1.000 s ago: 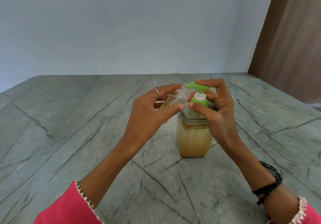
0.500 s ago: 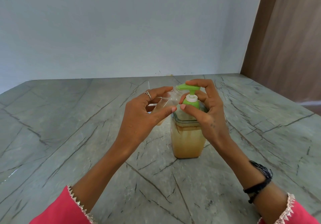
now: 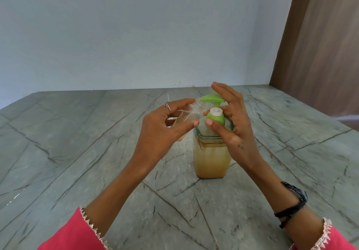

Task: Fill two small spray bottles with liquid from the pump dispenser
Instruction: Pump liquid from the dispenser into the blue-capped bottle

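Two hands meet at the pump dispenser (image 3: 212, 152), standing mid-surface (image 3: 77, 152). Left hand (image 3: 159, 131) fingers pinch a tilted spray bottle (image 3: 189, 114) at the spout's nine o'clock; right hand (image 3: 233, 121) fingers spread behind the green pump head (image 3: 210, 98).

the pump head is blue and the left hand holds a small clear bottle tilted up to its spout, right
Not quite: the head view shows the pump head is green, not blue. The rest holds: the left hand holds a small clear bottle tilted up to its spout.
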